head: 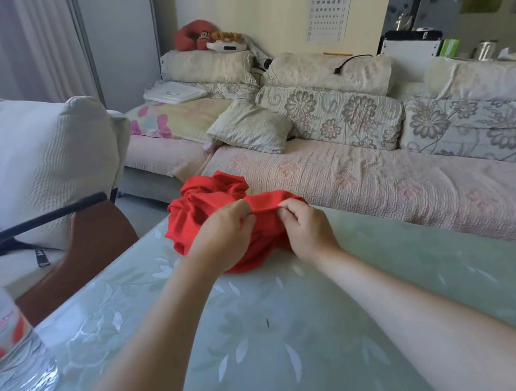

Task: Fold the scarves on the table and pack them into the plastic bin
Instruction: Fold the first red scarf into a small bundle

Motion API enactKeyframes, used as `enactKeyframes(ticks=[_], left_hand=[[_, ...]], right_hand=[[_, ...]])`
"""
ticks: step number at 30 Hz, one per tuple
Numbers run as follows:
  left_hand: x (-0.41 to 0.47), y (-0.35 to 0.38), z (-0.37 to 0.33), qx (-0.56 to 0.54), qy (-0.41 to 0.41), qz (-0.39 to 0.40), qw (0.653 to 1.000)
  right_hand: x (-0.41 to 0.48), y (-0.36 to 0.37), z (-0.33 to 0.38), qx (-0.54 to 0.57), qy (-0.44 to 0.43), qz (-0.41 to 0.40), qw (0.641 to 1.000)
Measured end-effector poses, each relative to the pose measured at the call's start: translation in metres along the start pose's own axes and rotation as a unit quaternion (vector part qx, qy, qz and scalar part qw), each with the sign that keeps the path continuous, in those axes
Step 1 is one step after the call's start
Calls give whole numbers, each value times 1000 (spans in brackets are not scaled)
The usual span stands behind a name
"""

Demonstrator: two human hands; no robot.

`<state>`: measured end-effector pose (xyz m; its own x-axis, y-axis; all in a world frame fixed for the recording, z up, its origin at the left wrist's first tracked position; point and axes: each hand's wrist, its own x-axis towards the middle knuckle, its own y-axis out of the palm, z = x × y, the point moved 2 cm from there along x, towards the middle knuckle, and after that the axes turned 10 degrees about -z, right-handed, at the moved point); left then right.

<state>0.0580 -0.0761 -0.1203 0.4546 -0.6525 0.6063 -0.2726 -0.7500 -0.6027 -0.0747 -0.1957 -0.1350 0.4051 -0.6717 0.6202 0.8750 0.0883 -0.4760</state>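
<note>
Head view: our left hand (222, 231) and right hand (306, 230) pinch the red scarf's (202, 206) edge, fingers closed on it, bunched at the tabletop's (265, 338) twelve o'clock edge.

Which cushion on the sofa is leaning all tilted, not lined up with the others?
The small plain cream cushion, propped at an angle on the pink sofa seat. The big flower-patterned back cushions behind it sit in a straight row.
</note>
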Motion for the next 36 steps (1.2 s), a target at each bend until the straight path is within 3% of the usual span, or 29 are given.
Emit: enactKeyframes(ticks=[3,6,10,15,19,22,25,28,32,34,36], left_hand=[[-25,0,-41,-27,-35,44,998],[-57,2,-75,-44,-38,68,996],[-100,7,-115,-27,5,156,987],[-147,17,-156,-36,12,241,970],[-171,33,-179,80,117,255,957],[-180,48,-189,104,142,242,954],[-186,68,-193,136,149,255,946],[-187,87,-204,172,180,213,945],[-180,104,-217,189,186,179,948],[-176,109,-222,160,184,180,953],[-170,109,-228,103,184,159,964]], right_hand=[[-22,-41,-1,-12,0,37,999],[-53,-93,-2,-93,-18,101,990],[-100,-160,-2,-240,-87,215,943],[-148,-228,-20,-296,-103,201,928],[-178,-285,-41,-357,-101,179,911],[-197,-326,-57,-446,-61,189,873],[-215,-346,-71,-515,9,251,819],[-227,-342,-80,-440,75,265,855],[-224,-311,-71,-306,65,248,917],[-223,-295,-68,-216,101,247,939],[-224,-286,-73,-193,122,237,944]])
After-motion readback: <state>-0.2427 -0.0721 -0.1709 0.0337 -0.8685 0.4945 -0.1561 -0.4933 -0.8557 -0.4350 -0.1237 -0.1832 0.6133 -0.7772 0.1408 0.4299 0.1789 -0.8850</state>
